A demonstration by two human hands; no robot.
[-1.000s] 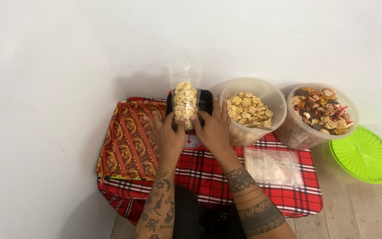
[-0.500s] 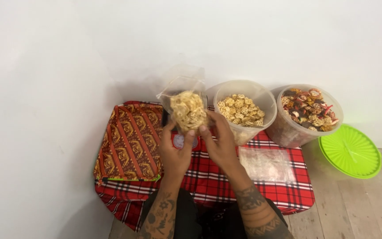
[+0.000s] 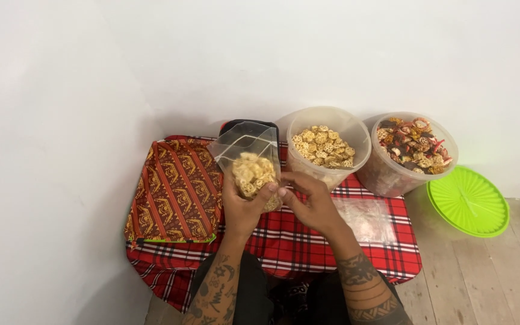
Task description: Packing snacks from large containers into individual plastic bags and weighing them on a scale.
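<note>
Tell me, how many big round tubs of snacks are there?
2. One tub of pale snacks stands in the middle at the back of the checked cloth. One tub of mixed dark snacks stands to its right, beside the green lid. No others show.

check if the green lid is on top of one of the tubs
No, the green lid lies flat on the floor to the right of the mixed-snack tub, and both tubs stand open.

Clear snack bag (image 3: 249, 161) — held above cloth.
</note>
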